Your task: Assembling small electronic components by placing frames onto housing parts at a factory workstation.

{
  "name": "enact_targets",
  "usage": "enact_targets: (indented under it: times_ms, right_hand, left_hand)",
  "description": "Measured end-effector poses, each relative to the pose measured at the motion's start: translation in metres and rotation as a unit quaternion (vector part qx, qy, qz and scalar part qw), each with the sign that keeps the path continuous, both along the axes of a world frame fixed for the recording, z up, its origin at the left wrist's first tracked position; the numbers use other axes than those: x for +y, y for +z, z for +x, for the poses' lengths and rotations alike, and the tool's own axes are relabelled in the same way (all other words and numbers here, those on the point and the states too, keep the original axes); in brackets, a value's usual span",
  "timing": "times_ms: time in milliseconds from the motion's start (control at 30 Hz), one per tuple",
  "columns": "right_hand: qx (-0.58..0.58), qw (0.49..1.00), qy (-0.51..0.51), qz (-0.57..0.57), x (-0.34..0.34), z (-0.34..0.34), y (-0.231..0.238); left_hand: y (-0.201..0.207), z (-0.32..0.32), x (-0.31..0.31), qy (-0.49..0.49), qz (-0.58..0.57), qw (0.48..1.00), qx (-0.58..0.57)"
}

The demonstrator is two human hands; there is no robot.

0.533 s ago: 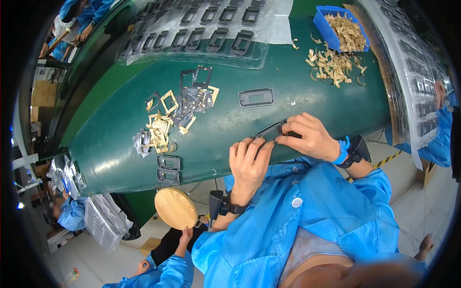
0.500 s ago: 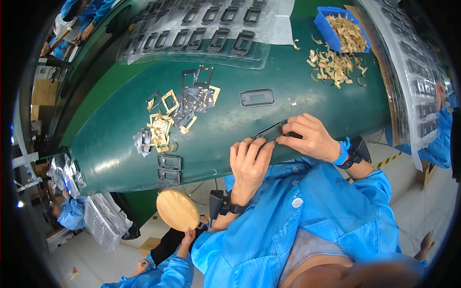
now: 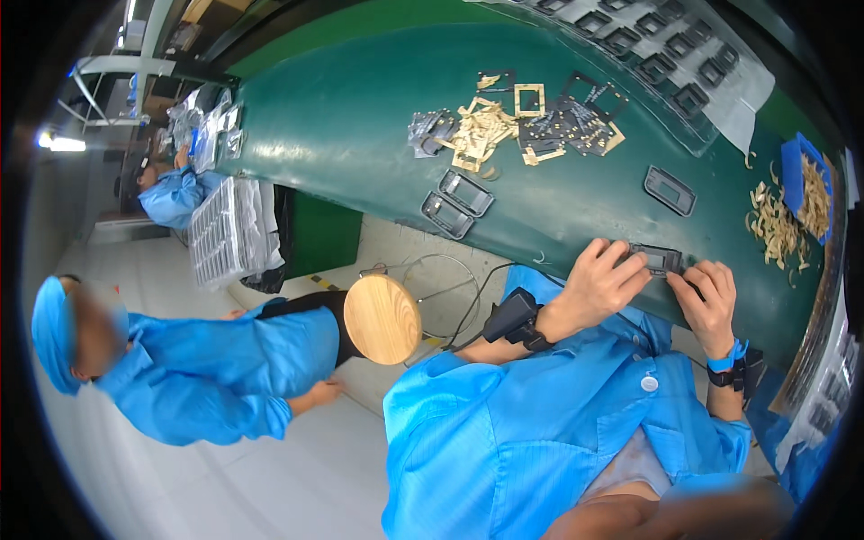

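Note:
A small black plastic housing with a rectangular recess is held between my hands near the table's front edge. My left hand grips its left end with bent fingers, partly hiding it. At the right end, the thumb and fingers of my right hand pinch its edge. Just beyond them another black housing lies on the green table. Further left, two more housings lie side by side near the front edge.
Tan peeled strips and black cut sheets are heaped mid-table. A blue bin spills tan curls at right. Clear trays of housings stand behind. A round wooden stool and a person in blue are at left.
My view has swung left, so the table's contents appear further right. Both hands still hold the housing, now more level. The person's hand has come off the stool.

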State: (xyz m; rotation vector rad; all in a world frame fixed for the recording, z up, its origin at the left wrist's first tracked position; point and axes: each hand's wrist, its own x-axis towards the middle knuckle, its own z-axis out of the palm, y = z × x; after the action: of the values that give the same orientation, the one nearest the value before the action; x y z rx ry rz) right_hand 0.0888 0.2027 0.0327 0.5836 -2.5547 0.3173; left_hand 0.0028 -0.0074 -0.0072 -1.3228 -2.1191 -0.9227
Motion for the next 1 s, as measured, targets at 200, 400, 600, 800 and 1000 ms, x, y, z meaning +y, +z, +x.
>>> enact_targets:
  times_ms: [200,400,600,800,1000]
  right_hand:
    - [0.001,1.0,-0.015,-0.013,-0.009,-0.003,0.003]
    - [-0.022,0.998,-0.015,-0.052,-0.021,-0.009,-0.001]
    - [0.024,1.0,-0.016,0.002,-0.013,-0.004,-0.001]
    - [0.012,0.998,-0.034,-0.044,-0.015,-0.002,-0.002]
    - [0.006,0.999,-0.022,-0.037,-0.025,-0.009,-0.003]
  left_hand:
    - [0.0,-0.001,-0.001,-0.02,0.031,0.999,-0.015]
    - [-0.001,-0.001,-0.001,-0.023,0.04,0.999,-0.026]
    - [-0.002,-0.001,-0.001,-0.019,0.049,0.998,-0.041]
    - [0.001,-0.001,0.0,-0.028,0.045,0.997,-0.061]
    - [-0.001,0.0,0.0,-0.031,0.034,0.996,-0.072]
